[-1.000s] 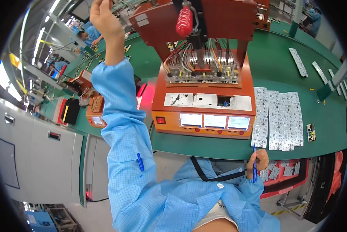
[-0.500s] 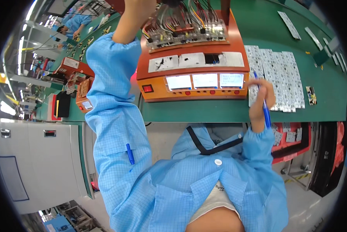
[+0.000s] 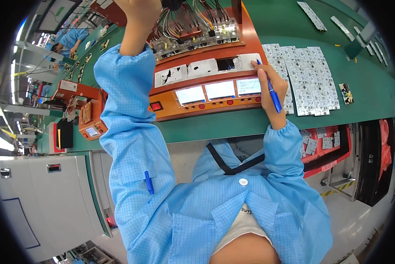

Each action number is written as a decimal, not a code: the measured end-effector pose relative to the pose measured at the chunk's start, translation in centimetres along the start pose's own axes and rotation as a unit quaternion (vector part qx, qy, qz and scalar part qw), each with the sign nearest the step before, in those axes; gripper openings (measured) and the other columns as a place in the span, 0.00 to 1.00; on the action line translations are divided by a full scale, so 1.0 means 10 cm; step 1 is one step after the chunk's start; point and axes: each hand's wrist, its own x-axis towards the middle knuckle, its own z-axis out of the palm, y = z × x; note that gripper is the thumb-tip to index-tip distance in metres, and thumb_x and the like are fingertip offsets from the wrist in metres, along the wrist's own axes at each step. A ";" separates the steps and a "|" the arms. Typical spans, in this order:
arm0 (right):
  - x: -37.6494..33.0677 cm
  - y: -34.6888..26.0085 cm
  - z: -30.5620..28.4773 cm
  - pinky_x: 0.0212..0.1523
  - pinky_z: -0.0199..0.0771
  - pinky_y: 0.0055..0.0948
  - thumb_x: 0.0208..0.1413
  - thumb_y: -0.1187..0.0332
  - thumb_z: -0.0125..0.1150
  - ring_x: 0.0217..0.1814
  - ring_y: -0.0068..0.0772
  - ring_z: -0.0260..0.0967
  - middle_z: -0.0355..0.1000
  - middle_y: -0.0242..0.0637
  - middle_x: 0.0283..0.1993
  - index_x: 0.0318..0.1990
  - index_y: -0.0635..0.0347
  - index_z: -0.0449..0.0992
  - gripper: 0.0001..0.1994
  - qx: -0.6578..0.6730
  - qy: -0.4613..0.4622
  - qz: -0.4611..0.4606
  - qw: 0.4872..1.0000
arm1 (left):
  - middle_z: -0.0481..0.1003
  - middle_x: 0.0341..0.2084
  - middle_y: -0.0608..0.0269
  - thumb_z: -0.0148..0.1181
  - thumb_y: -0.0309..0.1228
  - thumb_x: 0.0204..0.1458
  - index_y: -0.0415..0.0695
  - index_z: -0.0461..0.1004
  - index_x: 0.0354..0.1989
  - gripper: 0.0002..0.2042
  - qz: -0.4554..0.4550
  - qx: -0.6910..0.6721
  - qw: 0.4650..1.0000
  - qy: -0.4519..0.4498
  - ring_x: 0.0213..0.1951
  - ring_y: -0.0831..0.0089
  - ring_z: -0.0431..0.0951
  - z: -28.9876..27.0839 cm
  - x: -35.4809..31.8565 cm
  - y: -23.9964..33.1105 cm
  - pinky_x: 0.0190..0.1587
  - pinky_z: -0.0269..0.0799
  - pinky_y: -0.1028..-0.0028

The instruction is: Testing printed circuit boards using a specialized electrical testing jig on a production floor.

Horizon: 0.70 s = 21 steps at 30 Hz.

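Right hand (image 3: 274, 83), right of centre: fingers closed around blue pen (image 3: 274, 99); pen best angled clear of lit screens (image 3: 220, 90). Left hand (image 3: 141, 13), top edge: fingers cropped, state untellable; steadiness advisable near wiring (image 3: 201, 20). Orange test fixture (image 3: 248, 44): upper centre, on green tabletop (image 3: 202, 131). Circuit-board panels (image 3: 314, 81): upper right, overlapping.

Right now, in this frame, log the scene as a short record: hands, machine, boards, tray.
Left hand: at the picture's top edge, fingers cut off
Right hand: holds a blue pen at the machine's right front
Machine: red-orange, three lit screens, wires above
Boards: silvery, overlapping, right of the machine
Small board: alone, further right
Tray: red, below the table edge, holding board pieces
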 end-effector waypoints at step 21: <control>-0.02 0.06 0.05 0.60 0.65 0.41 0.60 0.70 0.50 0.43 0.40 0.77 0.78 0.43 0.41 0.38 0.66 0.77 0.10 -0.029 0.019 -0.071 0.997 | 0.58 0.12 0.65 0.41 0.30 0.60 0.41 0.56 0.11 0.21 -0.004 -0.003 1.000 0.019 0.18 0.77 0.57 0.00 0.04 0.02 0.23 0.48 0.76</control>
